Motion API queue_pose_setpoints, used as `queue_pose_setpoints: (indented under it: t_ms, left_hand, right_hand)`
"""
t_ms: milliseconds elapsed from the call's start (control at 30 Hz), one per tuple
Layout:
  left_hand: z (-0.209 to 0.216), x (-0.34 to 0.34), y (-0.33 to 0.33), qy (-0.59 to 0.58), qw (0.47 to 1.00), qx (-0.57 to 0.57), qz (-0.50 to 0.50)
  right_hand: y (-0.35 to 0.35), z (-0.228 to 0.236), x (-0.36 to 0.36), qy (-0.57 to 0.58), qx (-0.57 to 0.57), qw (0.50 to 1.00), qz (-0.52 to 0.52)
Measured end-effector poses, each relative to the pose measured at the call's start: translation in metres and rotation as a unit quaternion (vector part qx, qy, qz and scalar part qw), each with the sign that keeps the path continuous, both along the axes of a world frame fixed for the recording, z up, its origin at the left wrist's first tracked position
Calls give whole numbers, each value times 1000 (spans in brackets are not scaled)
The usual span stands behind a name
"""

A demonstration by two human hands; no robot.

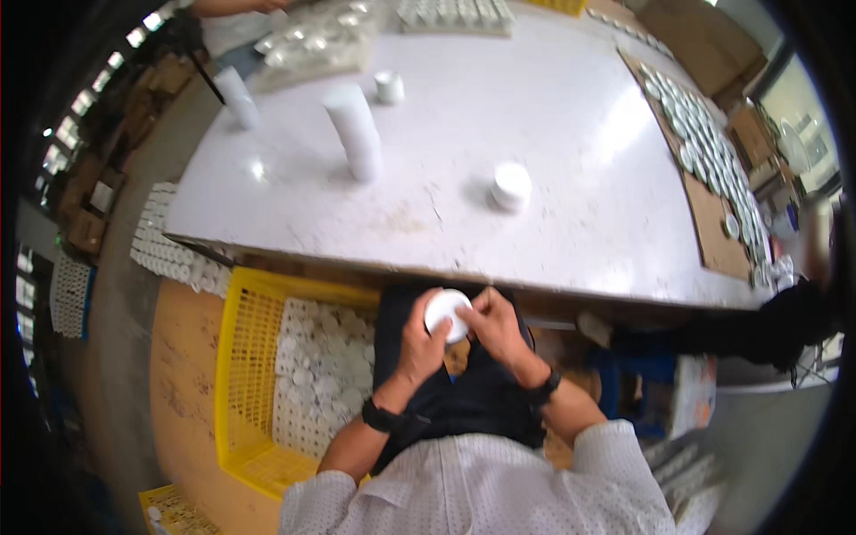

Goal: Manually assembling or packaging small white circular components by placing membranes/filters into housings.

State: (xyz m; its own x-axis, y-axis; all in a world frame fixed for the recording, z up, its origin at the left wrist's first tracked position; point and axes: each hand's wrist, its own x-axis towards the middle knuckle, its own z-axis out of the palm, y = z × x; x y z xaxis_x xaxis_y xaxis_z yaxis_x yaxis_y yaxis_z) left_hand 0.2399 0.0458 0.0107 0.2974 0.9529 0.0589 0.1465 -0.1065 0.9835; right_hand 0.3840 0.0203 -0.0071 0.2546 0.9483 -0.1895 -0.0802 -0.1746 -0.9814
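Note:
Over my lap, just below the table's near edge, both hands meet on a small round white lid (447, 313). My left hand (421, 342) cups it from the left and below. The fingers of my right hand (496, 325) press on its right side. A short white jar (511, 186) stands on the white table (553, 134) in front of me. A tall stack of white pieces (355, 132) stands further left, with another stack (237, 98) and a small white jar (389, 86) beyond it.
A yellow crate (242, 357) full of white lids sits at my left. Rows of white lids lie on brown cardboard (709, 214) along the table's right side. Clear bags of parts (316, 40) lie at the far edge, where another person's arm (232, 7) reaches in.

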Motion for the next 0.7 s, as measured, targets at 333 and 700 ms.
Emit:
queue_pose_setpoints:
  t_ms: [333,700]
  left_hand:
    - [-9,-10,-3,-33,999,-33,2]
    - [-103,-168,18,-150,922,-235,270]
  right_hand:
    - [-4,3,-9,38,-1,999,38]
    - [0,15,35,-26,68,996,-43]
